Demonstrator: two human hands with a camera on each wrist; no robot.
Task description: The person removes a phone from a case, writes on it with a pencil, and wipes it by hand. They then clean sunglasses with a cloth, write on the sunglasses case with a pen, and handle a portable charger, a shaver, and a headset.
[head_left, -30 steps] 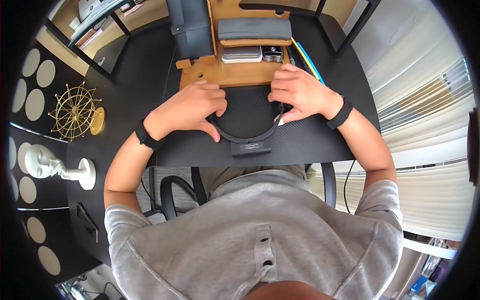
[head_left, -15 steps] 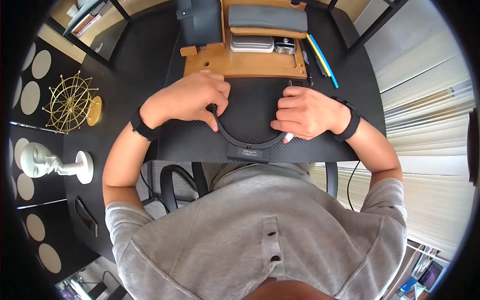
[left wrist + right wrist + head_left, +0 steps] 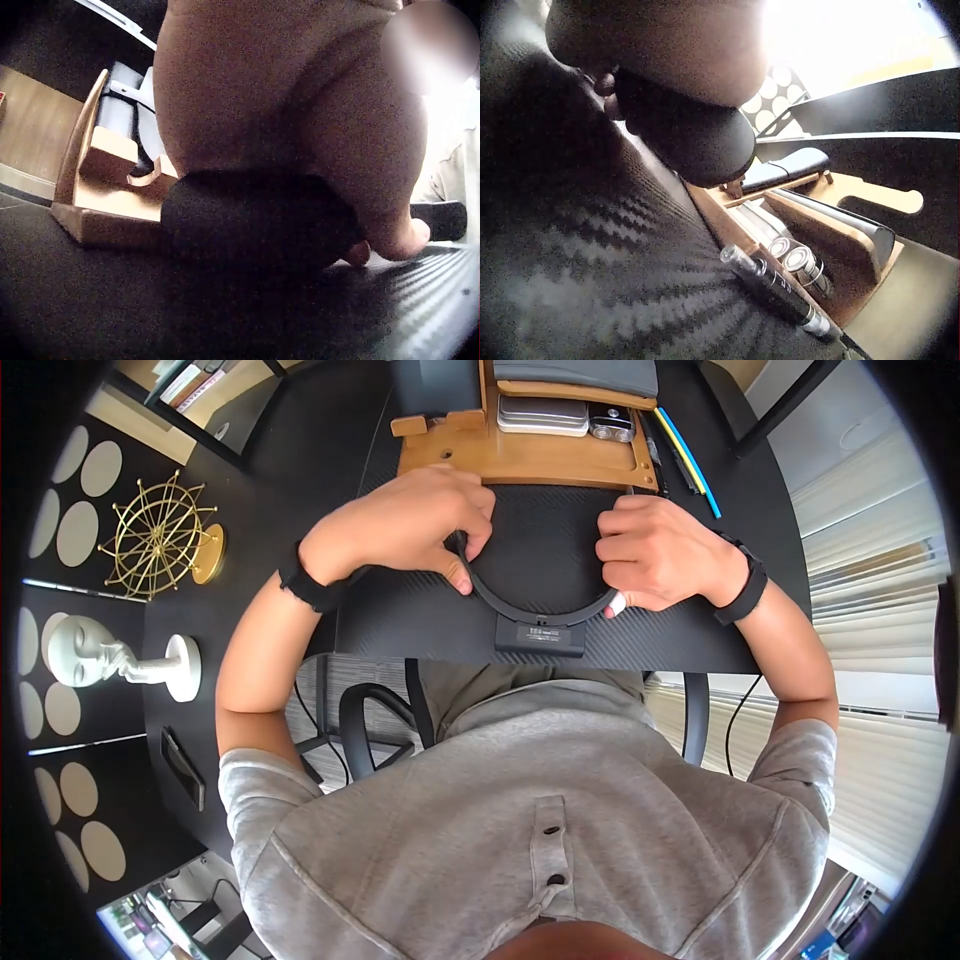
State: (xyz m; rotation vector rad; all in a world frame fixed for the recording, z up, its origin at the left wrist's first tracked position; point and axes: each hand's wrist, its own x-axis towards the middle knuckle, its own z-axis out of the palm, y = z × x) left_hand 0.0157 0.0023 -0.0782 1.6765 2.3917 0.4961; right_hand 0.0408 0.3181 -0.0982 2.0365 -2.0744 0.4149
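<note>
A black curved band [image 3: 535,616] with a labelled rectangular block [image 3: 540,638] at its middle lies close to the desk's front edge. My left hand [image 3: 415,525] grips its left end, thumb on the inner side. At the opposite end my right hand [image 3: 660,555] holds it with curled fingers, a white bit beside the thumb. Both ends are hidden under the hands in the head view. A dark rounded piece [image 3: 255,217] shows below the left palm in the left wrist view, and a similar black rounded piece [image 3: 682,135] below the right hand in the right wrist view.
Beyond the hands stands a wooden organizer [image 3: 540,460] bearing a grey case [image 3: 575,375]. A pen [image 3: 780,289] lies along its edge. Blue and yellow sticks [image 3: 690,465] are at the right. Leftward are a gold wheel ornament [image 3: 160,535], a white figurine [image 3: 90,650] and a phone [image 3: 182,770].
My right hand has come nearer the desk's front edge and now wraps the band's right end. The left hand keeps its grip. The head view has shifted, moving the scene rightward and up.
</note>
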